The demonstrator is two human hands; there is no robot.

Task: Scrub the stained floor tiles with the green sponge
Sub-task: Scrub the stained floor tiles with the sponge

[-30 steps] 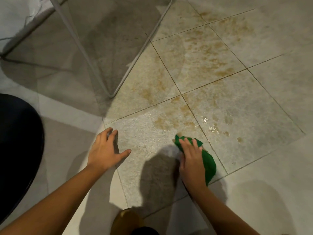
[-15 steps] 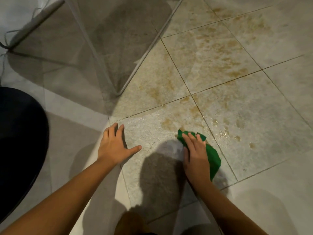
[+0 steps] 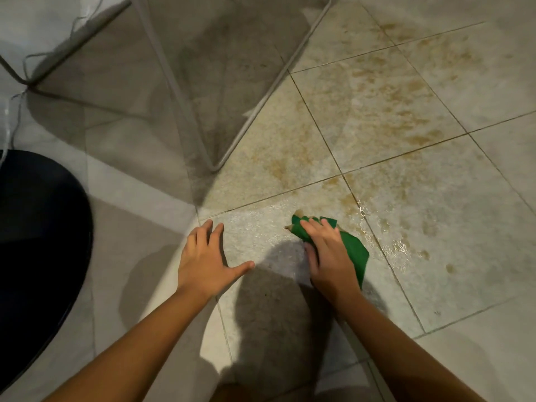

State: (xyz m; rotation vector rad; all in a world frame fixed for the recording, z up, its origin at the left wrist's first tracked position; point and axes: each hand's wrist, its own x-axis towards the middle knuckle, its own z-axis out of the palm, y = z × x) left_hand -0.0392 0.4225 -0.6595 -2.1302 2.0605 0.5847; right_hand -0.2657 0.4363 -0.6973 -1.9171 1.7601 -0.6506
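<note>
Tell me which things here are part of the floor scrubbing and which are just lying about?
Part of the job:
sponge, pressed to the floor under the right hand
stained tiles
left hand, flat on the floor as a brace

Just lying about:
white metal frame
dark round object at the left edge

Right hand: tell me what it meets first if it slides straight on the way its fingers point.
The right hand, pressing the green sponge, points up-left: bare wet tile, then likely the white metal frame.
</note>
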